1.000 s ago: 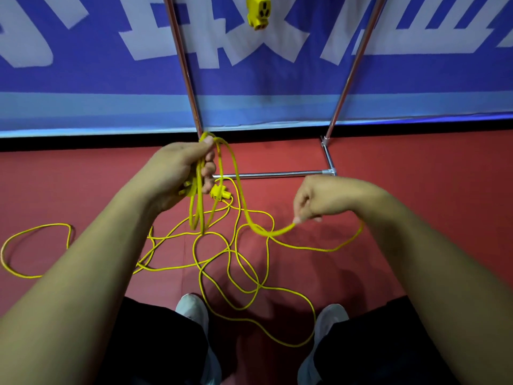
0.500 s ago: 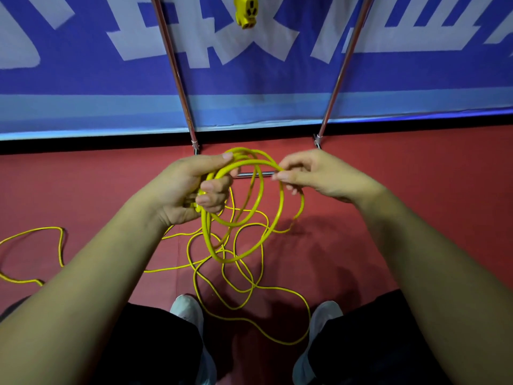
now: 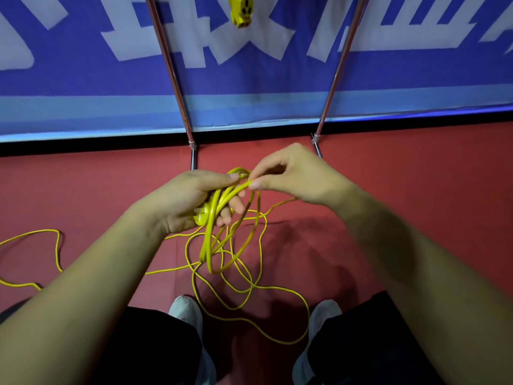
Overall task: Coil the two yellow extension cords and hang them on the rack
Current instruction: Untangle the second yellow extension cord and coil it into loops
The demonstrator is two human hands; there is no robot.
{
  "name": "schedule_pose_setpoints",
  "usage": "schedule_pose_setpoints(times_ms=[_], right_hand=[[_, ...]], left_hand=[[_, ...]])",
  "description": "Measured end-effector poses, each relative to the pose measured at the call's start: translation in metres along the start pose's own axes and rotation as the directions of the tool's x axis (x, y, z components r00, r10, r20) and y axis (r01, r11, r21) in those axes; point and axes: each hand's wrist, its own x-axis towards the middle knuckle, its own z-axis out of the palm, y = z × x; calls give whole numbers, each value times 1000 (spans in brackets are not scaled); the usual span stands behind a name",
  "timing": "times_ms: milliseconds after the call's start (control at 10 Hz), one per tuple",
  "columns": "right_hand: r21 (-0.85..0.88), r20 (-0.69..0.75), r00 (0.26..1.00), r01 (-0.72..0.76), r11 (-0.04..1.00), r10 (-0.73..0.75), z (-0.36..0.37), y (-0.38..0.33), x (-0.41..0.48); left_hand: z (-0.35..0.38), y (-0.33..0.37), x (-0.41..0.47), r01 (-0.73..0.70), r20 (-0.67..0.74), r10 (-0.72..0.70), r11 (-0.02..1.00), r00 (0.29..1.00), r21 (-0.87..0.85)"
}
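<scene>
Grip: left hand (image 3: 188,201) clasps several loops of yellow cord (image 3: 207,245) plus its plug (image 3: 200,217). The right hand (image 3: 294,173) pinches the next stretch just beside it. The remainder lies loose on the floor (image 3: 416,204).

Cord looks light, limp and springy; best held at the gathered top.

Count: one cord in hand; one socket (image 3: 241,9) dangles by the rack (image 3: 337,68), likely the second cord's.

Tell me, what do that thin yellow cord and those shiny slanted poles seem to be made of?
The thin yellow extension cord looks like flexible plastic or rubber sheathing: smooth, slightly glossy, bending in soft loops. The slim silver rack poles look like polished metal: bright highlights run along them.
</scene>
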Motion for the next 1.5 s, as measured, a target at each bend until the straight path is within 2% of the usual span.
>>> schedule_pose_setpoints(times_ms=[100,200,300,600,800,900,1000,1100,1300,1400,1500], right_hand=[[-37,-15,999,30,999,-31,9,-4,2],[-3,-108,994,26,1000,-26,7,6,4],[-151,18,998,59,987,-57,2,18,6],[-76,63,994,-90,993,95,4,28,5],[-82,-2,986,-167,982,168,-17,40,1],[-61,17,982,-185,981,187,-20,46,-1],[-5,104,967,-235,972,234,-18,50,-3],[7,69,975,-213,977,212,-19,52,-1],[120,14,980,-201,972,200,-23,53,-1],[138,22,979,-205,969,204,-22,57,-1],[140,2,983,-182,973,184,-23,62,0]], left_hand=[[2,-3,0,23,56,-21,999,998,-27],[0,-1,1,27,101,-20,997,995,-66],[0,-1,1,31,124,-23,998,992,-61],[-7,-3,1,76,308,-34,989,951,-123],[-11,4,1,86,199,-51,982,979,-169],[-13,5,1,50,209,-17,986,978,-156],[-15,2,0,-3,175,25,992,984,-125],[-14,3,-1,-50,101,54,998,993,-40],[10,20,-18,-28,-4,28,988,1000,-153],[-8,10,-10,-99,42,103,992,994,-85],[-27,6,-5,-122,60,128,989,990,-85]])
